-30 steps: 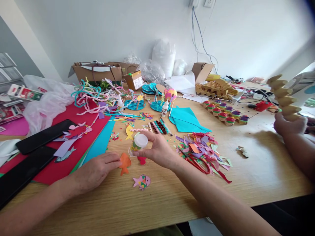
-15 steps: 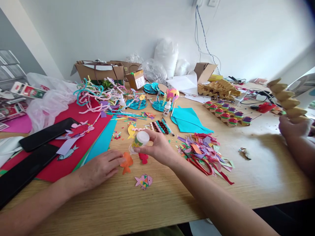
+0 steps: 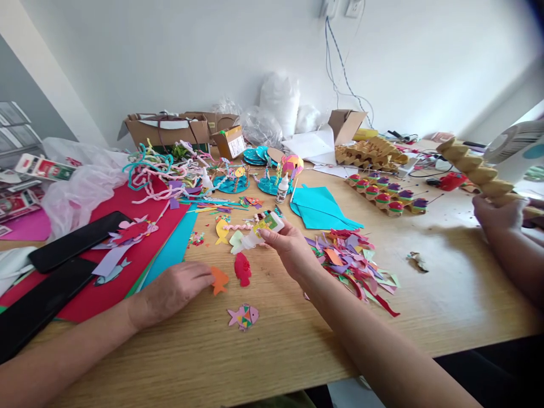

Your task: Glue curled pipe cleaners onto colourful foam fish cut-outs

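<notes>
1. Two bare hands are seen over the worktop [image 3: 170, 368]. By the right hand [image 3: 293, 252], a bottle [image 3: 270, 226] is pinched between thumb and fingers; it is tilted, with its narrow end pointed down and left, just beside the pale fish [image 3: 237, 242]. Whether the fish is touched cannot be told.
2. The orange fish [image 3: 220, 281] is laid flat on the worktop, its left edge met by the fingertips of the left hand [image 3: 176, 289]. The thumb is hidden, so whether the fish is pinched or only pressed down cannot be told from the grip.
3. Decoration looks finished on the pink fish [image 3: 243, 317]: coloured triangles are set on its body and an eye is marked. No triangles are seen on the orange fish or the red fish [image 3: 242, 269], so their decoration is judged not yet done. Any glue on them is too small to tell.
4. Farther back, small pieces are set up on two blue discs [image 3: 229, 185]; these look further along.
5. The contents of the held bottle are not shown. A second bottle [image 3: 282, 191] is stood upright near the discs.
6. Across the top of the big box [image 3: 168, 133], a white sheet and a dark cord are laid; its depth is hidden. The clear bags [image 3: 279, 105] seem filled with something white.
7. On the egg tray [image 3: 376, 192], rounded tops are coloured red, green and purple.
</notes>
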A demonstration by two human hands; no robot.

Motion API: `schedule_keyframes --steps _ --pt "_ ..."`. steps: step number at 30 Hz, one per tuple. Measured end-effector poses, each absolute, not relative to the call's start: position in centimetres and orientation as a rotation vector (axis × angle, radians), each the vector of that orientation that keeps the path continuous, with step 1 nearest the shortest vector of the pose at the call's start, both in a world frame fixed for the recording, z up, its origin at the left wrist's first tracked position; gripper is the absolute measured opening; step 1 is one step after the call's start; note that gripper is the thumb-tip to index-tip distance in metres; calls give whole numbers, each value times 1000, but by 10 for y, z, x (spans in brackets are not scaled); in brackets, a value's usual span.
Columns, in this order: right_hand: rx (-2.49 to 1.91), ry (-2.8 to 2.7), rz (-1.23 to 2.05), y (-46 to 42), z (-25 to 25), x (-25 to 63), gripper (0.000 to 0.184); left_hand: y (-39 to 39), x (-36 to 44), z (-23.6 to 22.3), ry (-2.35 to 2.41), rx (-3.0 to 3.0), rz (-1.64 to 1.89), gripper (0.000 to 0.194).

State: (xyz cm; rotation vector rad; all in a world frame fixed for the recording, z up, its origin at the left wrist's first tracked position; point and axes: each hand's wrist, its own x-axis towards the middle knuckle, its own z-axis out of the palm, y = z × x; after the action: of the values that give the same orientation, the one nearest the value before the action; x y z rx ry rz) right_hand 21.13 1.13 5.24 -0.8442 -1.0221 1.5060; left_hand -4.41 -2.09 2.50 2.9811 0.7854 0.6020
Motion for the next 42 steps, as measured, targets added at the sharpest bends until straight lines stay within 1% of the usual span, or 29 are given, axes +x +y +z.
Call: schedule_keyframes --steps 4,7,9,13,20,24,27,29,31,33,35,38,42 --pt "-797 -994 1523 13 52 213 27 -16 -38 33 1226 2114 667 19" --pt "-784 -969 1518 15 50 215 26 -15 -31 46 1294 1526 732 17" --pt "-797 -954 1505 16 48 216 27 -16 -27 52 1266 1257 768 21" --pt "-780 -952 1503 18 46 218 26 -19 -22 57 1246 1030 813 25" --pt "-776 -953 1503 18 46 219 24 -19 -22 57 1248 955 842 25" --pt "-774 -957 1501 18 45 218 25 -19 -23 55 1239 1011 819 28" --pt "-780 -961 1489 19 44 219 26 -19 -27 50 1279 1250 807 23" --pt "-792 -987 1473 18 44 219 25 -18 -31 45 1335 1655 812 20" --pt "-811 -1036 1442 16 46 218 25 -19 -36 40 1262 2221 839 21" --pt "-836 -1091 1408 12 50 217 26 -22 -40 33 1024 2750 836 27" --pt "-853 -1156 1402 5 55 213 28 -26 -42 26 795 3090 796 32" --pt "-881 -1369 1341 -5 65 206 30 -32 -41 19 698 3278 752 34" --pt "-939 -1736 1079 -14 75 196 26 -39 -34 20 796 3206 626 29"
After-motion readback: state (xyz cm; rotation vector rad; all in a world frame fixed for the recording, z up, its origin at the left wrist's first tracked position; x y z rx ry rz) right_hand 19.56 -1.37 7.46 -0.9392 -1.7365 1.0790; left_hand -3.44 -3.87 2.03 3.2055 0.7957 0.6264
